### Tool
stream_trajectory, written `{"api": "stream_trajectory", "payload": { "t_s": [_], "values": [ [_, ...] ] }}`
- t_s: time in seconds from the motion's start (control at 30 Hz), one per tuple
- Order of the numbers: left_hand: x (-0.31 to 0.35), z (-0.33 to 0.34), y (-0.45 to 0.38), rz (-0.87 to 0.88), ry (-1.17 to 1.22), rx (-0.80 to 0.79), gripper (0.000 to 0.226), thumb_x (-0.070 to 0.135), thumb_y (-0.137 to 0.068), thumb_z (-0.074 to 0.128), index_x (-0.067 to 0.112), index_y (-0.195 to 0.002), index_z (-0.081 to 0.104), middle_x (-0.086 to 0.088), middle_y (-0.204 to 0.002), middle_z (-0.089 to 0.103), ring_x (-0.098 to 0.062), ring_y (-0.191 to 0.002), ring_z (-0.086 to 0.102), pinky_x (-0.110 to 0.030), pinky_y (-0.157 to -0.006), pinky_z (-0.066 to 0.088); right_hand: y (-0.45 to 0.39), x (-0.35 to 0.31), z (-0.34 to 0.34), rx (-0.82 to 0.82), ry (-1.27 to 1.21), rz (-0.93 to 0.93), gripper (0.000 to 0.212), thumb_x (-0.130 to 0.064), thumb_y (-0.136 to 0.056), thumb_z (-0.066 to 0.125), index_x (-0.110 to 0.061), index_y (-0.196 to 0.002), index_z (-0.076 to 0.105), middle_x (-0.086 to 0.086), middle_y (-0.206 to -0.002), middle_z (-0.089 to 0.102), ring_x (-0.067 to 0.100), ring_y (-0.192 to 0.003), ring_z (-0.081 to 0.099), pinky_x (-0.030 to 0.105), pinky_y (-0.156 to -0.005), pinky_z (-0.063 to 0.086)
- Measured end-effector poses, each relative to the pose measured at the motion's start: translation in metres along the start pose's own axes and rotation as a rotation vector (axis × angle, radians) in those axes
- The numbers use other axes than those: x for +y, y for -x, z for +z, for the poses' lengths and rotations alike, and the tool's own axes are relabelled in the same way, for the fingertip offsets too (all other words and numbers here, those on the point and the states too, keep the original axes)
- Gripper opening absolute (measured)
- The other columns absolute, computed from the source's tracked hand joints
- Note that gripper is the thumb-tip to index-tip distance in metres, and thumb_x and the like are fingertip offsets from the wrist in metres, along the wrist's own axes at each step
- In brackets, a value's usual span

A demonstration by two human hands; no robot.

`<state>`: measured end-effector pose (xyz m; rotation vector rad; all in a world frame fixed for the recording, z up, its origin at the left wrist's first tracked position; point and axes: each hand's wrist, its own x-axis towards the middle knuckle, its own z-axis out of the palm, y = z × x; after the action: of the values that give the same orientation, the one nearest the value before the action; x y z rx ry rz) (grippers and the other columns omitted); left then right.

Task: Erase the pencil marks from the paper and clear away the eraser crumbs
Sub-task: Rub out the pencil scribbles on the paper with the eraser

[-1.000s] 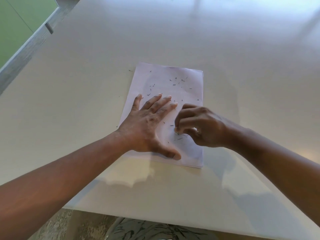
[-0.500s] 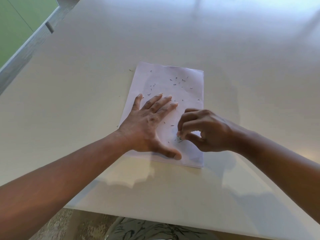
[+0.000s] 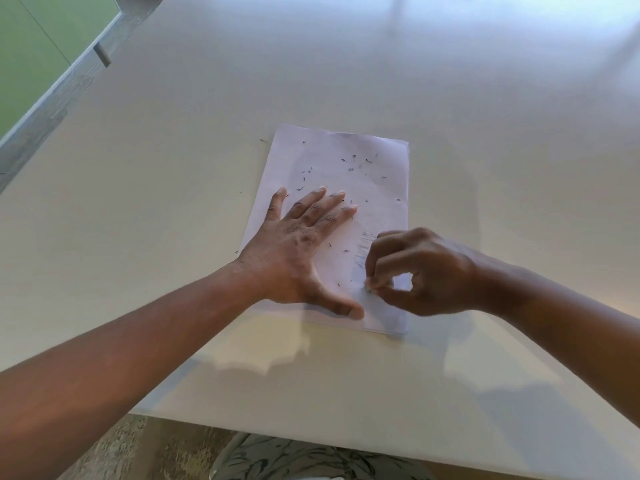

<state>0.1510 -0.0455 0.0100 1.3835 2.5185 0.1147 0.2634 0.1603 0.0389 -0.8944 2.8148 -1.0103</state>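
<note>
A white sheet of paper [image 3: 377,157] lies on the table, strewn with small dark eraser crumbs [image 3: 353,162]. My left hand [image 3: 301,251] presses flat on the sheet's left half, fingers spread. My right hand [image 3: 422,271] is over the sheet's lower right part, its fingertips pinched on a small eraser [image 3: 370,288] that touches the paper and is mostly hidden by the fingers. Faint pencil lines [image 3: 365,242] show just above those fingertips.
The pale table [image 3: 450,81] stretches far beyond the sheet. A few stray crumbs [image 3: 264,141] lie on the table left of the paper. The table's near edge [image 3: 311,438] is close below, with patterned fabric beneath it.
My right hand has slid down and to the right along the sheet, which uncovers faint pencil lines above it. The left hand has stayed flat in place.
</note>
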Motion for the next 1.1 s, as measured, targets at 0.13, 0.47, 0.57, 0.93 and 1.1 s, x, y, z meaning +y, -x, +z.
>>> {"api": "stream_trajectory", "payload": {
  "t_s": [0.13, 0.47, 0.57, 0.93, 1.1],
  "values": [
    [0.0, -0.001, 0.0, -0.001, 0.003, -0.006, 0.148, 0.112, -0.042, 0.031, 0.037, -0.162, -0.009, 0.016, -0.169, -0.018, -0.006, -0.153, -0.026, -0.057, -0.122, -0.017, -0.004, 0.01, -0.003, 0.07, 0.049, 0.033, 0.01, -0.004, -0.083, 0.072, -0.002, -0.073, 0.071, 0.007, -0.074, 0.065, 0.019, -0.063, 0.056, 0.027, -0.059, 0.047],
    [-0.001, 0.0, -0.001, 0.005, 0.017, 0.002, 0.146, 0.111, -0.044, 0.036, 0.038, -0.162, -0.007, 0.016, -0.17, -0.017, -0.005, -0.153, -0.026, -0.057, -0.122, -0.016, -0.012, 0.032, -0.007, 0.309, 0.093, 0.264, 0.004, -0.009, -0.076, 0.075, -0.006, -0.076, 0.078, 0.005, -0.073, 0.07, 0.012, -0.057, 0.056, 0.014, -0.059, 0.047],
    [-0.002, -0.001, -0.001, 0.011, 0.039, 0.001, 0.145, 0.11, -0.045, 0.04, 0.038, -0.162, -0.006, 0.017, -0.17, -0.017, -0.003, -0.152, -0.027, -0.057, -0.122, -0.017, -0.014, 0.033, -0.009, 0.292, 0.079, 0.31, 0.002, -0.007, -0.076, 0.077, -0.009, -0.076, 0.078, 0.002, -0.072, 0.069, 0.013, -0.057, 0.058, 0.03, -0.058, 0.052],
    [0.009, -0.007, -0.018, 0.048, 0.077, 0.043, 0.143, 0.109, -0.045, 0.04, 0.034, -0.163, 0.012, 0.015, -0.17, -0.002, -0.005, -0.151, -0.029, -0.06, -0.122, -0.015, -0.02, 0.03, -0.01, 0.247, 0.121, 0.381, 0.012, -0.002, -0.074, 0.077, -0.014, -0.07, 0.076, -0.001, -0.068, 0.064, 0.012, -0.056, 0.053, 0.033, -0.056, 0.051],
    [0.008, -0.007, -0.028, 0.074, 0.041, -0.006, 0.142, 0.108, -0.051, 0.041, 0.034, -0.164, -0.002, 0.017, -0.171, -0.011, -0.004, -0.152, -0.028, -0.056, -0.122, -0.017, -0.02, 0.028, -0.008, 0.258, 0.14, 0.378, 0.01, -0.004, -0.073, 0.077, -0.014, -0.071, 0.076, -0.002, -0.068, 0.065, 0.012, -0.056, 0.053, 0.032, -0.058, 0.051]
  ]
}}
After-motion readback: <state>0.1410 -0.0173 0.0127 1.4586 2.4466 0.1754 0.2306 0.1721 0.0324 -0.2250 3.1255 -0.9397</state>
